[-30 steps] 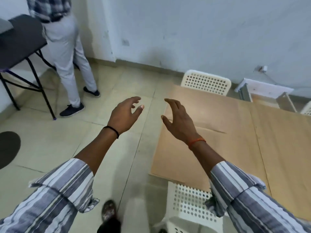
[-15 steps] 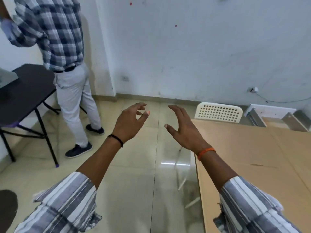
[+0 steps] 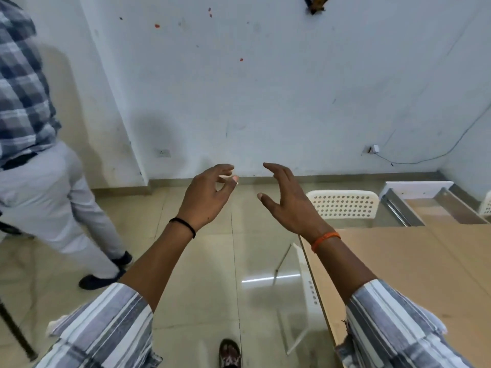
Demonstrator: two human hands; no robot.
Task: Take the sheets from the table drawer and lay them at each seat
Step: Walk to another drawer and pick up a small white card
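Ahead, bare left hand (image 3: 204, 197), right hand (image 3: 289, 203), perforated white chair (image 3: 342, 205), smooth tan table (image 3: 411, 261)

The bystander (image 3: 39, 155) is blurred, cut off by the left edge.

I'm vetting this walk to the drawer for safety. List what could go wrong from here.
1. The open drawer juts out past the table end; a hip or shin could catch it.
2. A bystander stands close on the left; the empty left hand could brush them.
3. The white chair narrows the way round.
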